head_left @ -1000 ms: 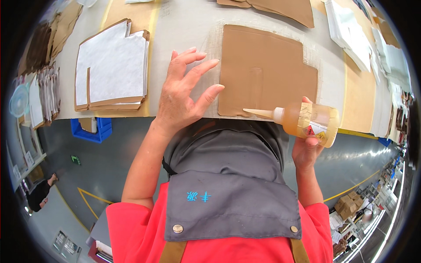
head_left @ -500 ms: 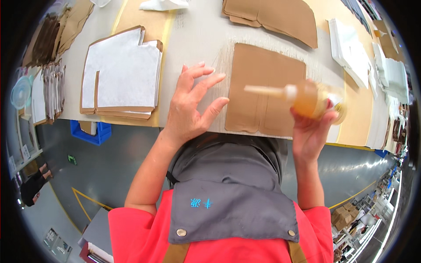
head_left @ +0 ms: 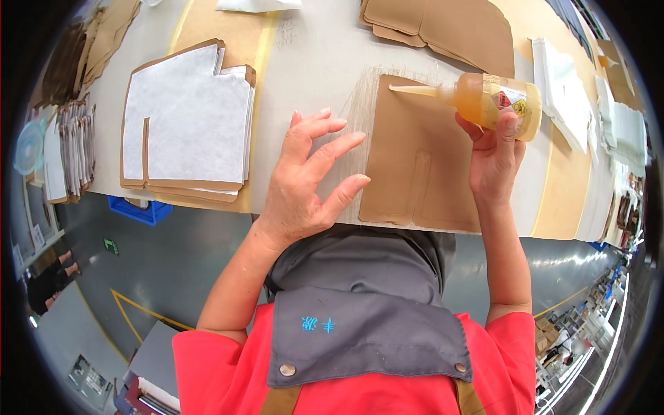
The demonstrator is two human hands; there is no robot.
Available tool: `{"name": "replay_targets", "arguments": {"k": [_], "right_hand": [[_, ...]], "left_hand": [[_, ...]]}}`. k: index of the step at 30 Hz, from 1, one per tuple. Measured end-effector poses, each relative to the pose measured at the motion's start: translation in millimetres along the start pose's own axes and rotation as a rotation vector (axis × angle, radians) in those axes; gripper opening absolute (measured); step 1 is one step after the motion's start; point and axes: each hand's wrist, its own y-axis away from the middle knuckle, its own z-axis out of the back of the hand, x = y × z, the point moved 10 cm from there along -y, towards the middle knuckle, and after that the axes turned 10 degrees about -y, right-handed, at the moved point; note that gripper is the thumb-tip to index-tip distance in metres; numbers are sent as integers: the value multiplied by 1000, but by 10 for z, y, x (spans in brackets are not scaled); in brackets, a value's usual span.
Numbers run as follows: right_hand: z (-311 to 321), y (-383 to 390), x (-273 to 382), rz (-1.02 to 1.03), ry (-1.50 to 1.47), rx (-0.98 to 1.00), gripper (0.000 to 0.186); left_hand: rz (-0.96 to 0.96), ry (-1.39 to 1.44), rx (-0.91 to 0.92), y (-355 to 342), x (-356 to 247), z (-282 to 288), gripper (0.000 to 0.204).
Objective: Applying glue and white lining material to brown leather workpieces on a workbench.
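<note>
My right hand (head_left: 495,155) grips a squeeze bottle (head_left: 487,104) of amber liquid, tipped on its side with the long nozzle pointing left. The nozzle tip is at the upper left corner of a brown leather-like panel (head_left: 394,166) on the table before me; whether it touches cannot be made out. A slit-like line runs up the panel's middle from its near edge. My left hand (head_left: 311,173), fingers spread, hovers just left of the panel and holds nothing.
Left of my left hand lies a stack of white-faced brown pieces (head_left: 190,117). More brown panels (head_left: 443,31) are stacked beyond the working panel. White sheets (head_left: 564,93) lie at the right. A blue crate (head_left: 140,209) stands below the table's near edge (head_left: 512,237).
My right hand has moved the bottle away from me, bringing its nozzle from over the panel's middle to the far left corner. My left hand stays spread, nearly in place.
</note>
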Motion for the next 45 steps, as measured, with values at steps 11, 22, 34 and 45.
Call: {"name": "replay_targets", "arguments": {"k": [11,22,34,45], "right_hand": [[89,508,-2,-87,10,71,56],[107,1036,61,-109,84,66,92],[385,1157,393,94,354,-9,84],[1128,656,838,-161,-995,68,81]], "left_hand": [[-16,-25,-37,17,-41,14,41],[-29,-39,-72,-2,-41,23,36],[-55,2,-210,39,-18,52,35],[148,306,-712,811,-38,426,18]]}}
